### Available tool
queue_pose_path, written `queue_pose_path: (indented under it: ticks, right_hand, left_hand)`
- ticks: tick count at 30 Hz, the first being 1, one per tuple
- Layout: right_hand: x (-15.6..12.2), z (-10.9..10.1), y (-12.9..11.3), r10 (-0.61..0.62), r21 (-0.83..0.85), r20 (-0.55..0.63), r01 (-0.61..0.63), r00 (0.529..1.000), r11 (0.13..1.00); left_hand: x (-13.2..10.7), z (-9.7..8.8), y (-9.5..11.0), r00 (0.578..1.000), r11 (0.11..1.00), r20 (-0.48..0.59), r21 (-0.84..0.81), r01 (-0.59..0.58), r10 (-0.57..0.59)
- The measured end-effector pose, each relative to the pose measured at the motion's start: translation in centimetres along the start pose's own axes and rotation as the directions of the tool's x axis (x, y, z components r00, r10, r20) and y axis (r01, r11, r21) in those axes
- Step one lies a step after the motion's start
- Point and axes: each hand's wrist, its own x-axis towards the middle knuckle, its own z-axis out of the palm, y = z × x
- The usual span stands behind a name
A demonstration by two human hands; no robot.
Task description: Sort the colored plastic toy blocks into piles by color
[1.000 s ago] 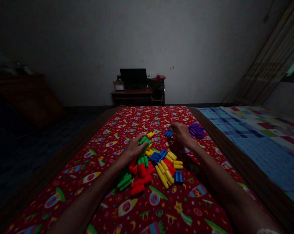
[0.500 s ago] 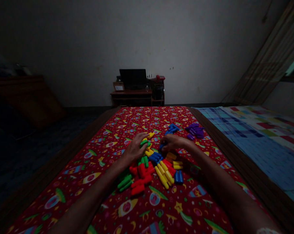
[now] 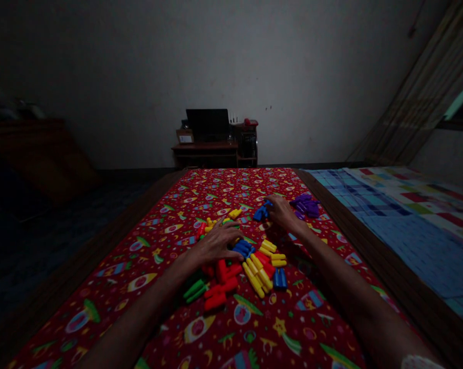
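My left hand [image 3: 222,242] is over the mixed pile, thumb and fingers apart, beside some joined blue building blocks [image 3: 244,248]; it covers part of the pile. Farther off, my right hand [image 3: 283,210] is at a small heap of blue building blocks [image 3: 260,213], its fingers closed on one at the edge. Around my left hand lie red blocks [image 3: 221,289], green blocks [image 3: 195,290] and a joined row of yellow blocks [image 3: 257,277]. A lone blue block [image 3: 279,279] sits right of that row.
Purple blocks [image 3: 306,205] are heaped right of my right hand. Everything lies on a red patterned cloth [image 3: 201,353]. A bed with checked covers [image 3: 370,225] is at the right. Against the wall stands a desk with a monitor [image 3: 207,123].
My right hand has carried a blue block from the mixed pile away to the blue heap. My left hand has come nearer, from green and yellow blocks to the joined blue ones.
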Motion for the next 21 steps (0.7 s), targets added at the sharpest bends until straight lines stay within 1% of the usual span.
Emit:
queue_pose_path:
  ticks: [1,2,3,4,5,6,7,8,10,11,13,15,17,18,21]
  right_hand:
    - [-0.1,-0.3,-0.8,-0.028,0.063,0.054,0.024,0.998,0.998]
    - [-0.2,-0.5,-1.7,-0.074,0.146,0.143,0.053,0.987,0.988]
    - [-0.4,-0.7,-2.9,-0.137,0.234,0.248,0.078,0.959,0.969]
    - [-0.6,-0.7,-4.1,-0.209,0.310,0.342,0.100,0.916,0.946]
    - [-0.8,-0.6,-5.2,-0.269,0.359,0.404,0.119,0.874,0.926]
    - [-1.0,-0.4,-6.2,-0.298,0.375,0.430,0.132,0.852,0.918]
    - [-1.1,-0.1,-7.0,-0.298,0.362,0.424,0.141,0.855,0.922]
    - [-1.1,0.1,-7.4,-0.278,0.333,0.398,0.145,0.874,0.932]
    - [-0.8,0.4,-7.3,-0.221,0.278,0.340,0.127,0.914,0.952]
    - [-0.6,0.4,-6.7,-0.182,0.255,0.317,0.101,0.931,0.962]
    - [0.0,0.0,-4.8,-0.088,0.203,0.261,0.034,0.961,0.979]
    - [0.5,-0.6,-2.5,0.021,0.134,0.161,-0.043,0.987,0.990]
    - [0.7,-1.0,-0.4,0.102,0.075,0.077,-0.107,0.992,0.991]
    - [0.8,-1.2,0.5,0.129,0.054,0.056,-0.132,0.990,0.990]
    - [0.8,-1.5,1.7,0.178,0.011,0.015,-0.178,0.984,0.984]
  left_hand:
    - [0.1,0.2,0.0,0.999,1.000,-0.043,0.003,0.018,-0.018]
    - [0.1,0.3,0.0,0.995,0.999,-0.091,0.004,0.044,-0.044]
    - [0.2,0.5,-0.1,0.987,0.997,-0.141,0.000,0.076,-0.075]
    - [0.3,0.6,-0.1,0.976,0.994,-0.189,-0.008,0.109,-0.109]
    - [0.4,0.7,-0.2,0.962,0.990,-0.234,-0.015,0.140,-0.140]
    - [0.5,0.7,-0.3,0.948,0.986,-0.273,-0.020,0.164,-0.163]
    - [0.5,0.7,-0.3,0.936,0.984,-0.305,-0.020,0.177,-0.174]
    - [0.5,0.7,-0.4,0.928,0.984,-0.330,-0.013,0.180,-0.174]
    - [0.5,0.7,-0.6,0.916,0.985,-0.368,0.009,0.174,-0.159]
    - [0.5,0.6,-0.8,0.909,0.985,-0.389,0.019,0.174,-0.153]
    - [0.4,0.6,-1.0,0.891,0.984,-0.431,0.031,0.175,-0.144]
    - [0.3,0.6,-1.3,0.881,0.986,-0.455,0.033,0.165,-0.132]
    - [0.2,0.5,-1.6,0.886,0.989,-0.448,0.027,0.148,-0.121]
    - [0.2,0.5,-1.8,0.890,0.989,-0.440,0.022,0.144,-0.120]
    - [0.1,0.5,-2.2,0.895,0.989,-0.427,0.008,0.149,-0.131]
